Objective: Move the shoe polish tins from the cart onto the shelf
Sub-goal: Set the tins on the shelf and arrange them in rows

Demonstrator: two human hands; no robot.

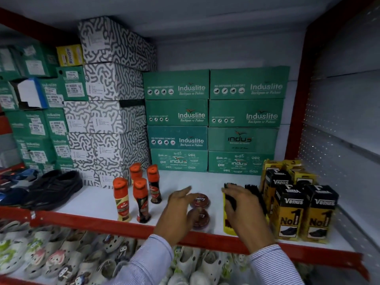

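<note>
Two round dark red shoe polish tins lie on the white shelf [98,202], one behind the other. The far tin [202,200] shows part of a white brand word on its lid. The near tin [200,219] sits close to the red front edge. My left hand [176,212] hovers over their left sides, fingers spread, partly covering both. My right hand [244,210] rests on a yellow pack of black shoelaces [228,221], fingers curled over its top. The cart is out of view.
Several orange-capped liquid polish bottles [141,200] stand left of the tins. Yellow and black Venus boxes [298,212] fill the right. Green and patterned shoe boxes [211,120] are stacked behind. Black shoes [55,188] lie far left. Small clogs [61,256] fill the shelf below.
</note>
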